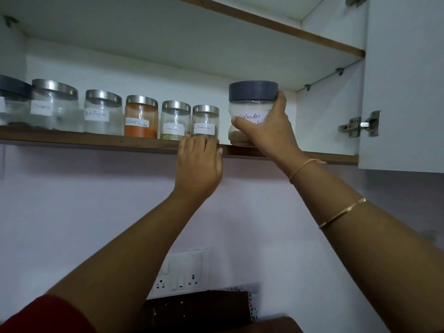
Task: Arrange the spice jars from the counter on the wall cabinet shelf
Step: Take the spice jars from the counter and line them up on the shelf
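My right hand grips a clear jar with a grey lid, labelled coriander powder, at the right end of the row on the wall cabinet shelf; whether its base touches the board I cannot tell. My left hand rests on the shelf's front edge, fingers curled over it, just below the cinnamon jar. Left of that stand the fennel jar, the red chilli powder jar and the black pepper jar, all with steel lids.
Two more jars stand at the shelf's far left. The open cabinet door with its hinge hangs at the right. An upper shelf is above. A wall socket panel and a dark wooden object lie below.
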`<move>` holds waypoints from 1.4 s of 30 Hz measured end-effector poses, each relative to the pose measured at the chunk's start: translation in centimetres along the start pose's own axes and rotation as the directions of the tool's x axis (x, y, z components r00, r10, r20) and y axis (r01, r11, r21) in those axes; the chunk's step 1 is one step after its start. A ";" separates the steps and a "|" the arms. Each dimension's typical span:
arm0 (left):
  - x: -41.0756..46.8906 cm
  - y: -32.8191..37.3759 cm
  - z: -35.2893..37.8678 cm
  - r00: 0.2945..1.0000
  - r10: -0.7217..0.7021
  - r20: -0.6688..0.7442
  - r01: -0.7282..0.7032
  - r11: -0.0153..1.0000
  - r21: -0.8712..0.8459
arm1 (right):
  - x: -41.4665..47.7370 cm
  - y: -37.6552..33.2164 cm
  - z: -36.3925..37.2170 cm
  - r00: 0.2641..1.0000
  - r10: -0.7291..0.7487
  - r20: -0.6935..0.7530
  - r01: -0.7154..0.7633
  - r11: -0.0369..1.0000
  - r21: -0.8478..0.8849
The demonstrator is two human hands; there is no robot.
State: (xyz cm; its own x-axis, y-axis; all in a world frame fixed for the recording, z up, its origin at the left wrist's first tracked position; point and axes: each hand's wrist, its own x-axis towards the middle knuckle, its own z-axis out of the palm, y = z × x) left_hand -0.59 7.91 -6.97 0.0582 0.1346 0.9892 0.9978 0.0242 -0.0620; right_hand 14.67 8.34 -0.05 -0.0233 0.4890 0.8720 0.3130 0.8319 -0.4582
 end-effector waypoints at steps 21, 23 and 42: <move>0.1 0.1 4.0 0.931 -0.029 -0.363 0.084 0.987 0.136 | 9.2 5.8 3.5 0.852 0.340 0.397 -0.353 0.935 -0.042; 0.1 0.1 4.3 0.917 -0.013 -0.399 0.074 0.988 0.137 | 9.8 6.3 3.9 0.847 0.333 0.415 -0.326 0.941 -0.091; 0.4 -0.6 6.1 0.856 0.030 -0.515 0.041 0.991 0.125 | 13.0 8.4 7.1 0.765 0.319 0.560 -0.149 0.933 -0.328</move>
State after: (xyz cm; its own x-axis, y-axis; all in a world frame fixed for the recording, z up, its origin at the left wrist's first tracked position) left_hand -1.40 13.96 -7.34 0.0965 -0.3944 0.9139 0.9874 0.1537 -0.0380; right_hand 10.22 23.61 6.22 -0.4496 0.7861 0.4241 0.6066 0.6173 -0.5010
